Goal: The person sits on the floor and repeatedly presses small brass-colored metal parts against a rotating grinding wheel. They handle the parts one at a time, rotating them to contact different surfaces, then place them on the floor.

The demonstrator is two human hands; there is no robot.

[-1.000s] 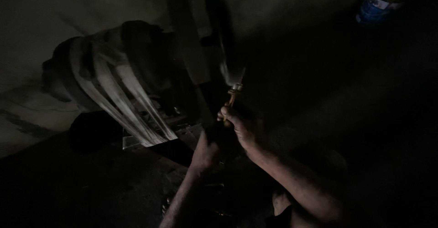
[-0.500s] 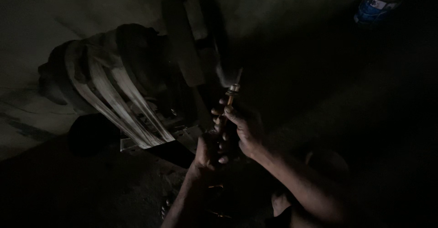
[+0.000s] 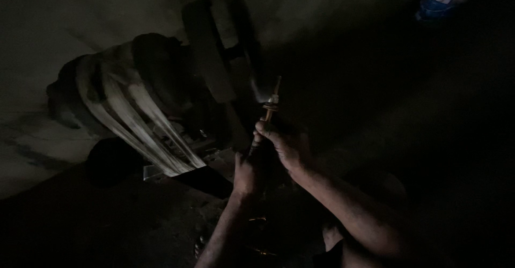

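1. The floor (image 3: 43,155) is bare concrete, pale and stained at the left, lost in shadow elsewhere.
2. A dark machine (image 3: 161,96) with pale curved bands across its rounded body sits on the floor at centre left.
3. A blue and white container (image 3: 437,2) stands on the floor at the upper right, well apart from the machine.

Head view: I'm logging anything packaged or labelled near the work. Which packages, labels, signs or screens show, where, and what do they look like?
Blue container: top right corner, far from both hands, rounded, blue with a pale label patch, partly cut off by the frame edge.
No signs or screens can be made out; the rest of the scene is too dark to tell.
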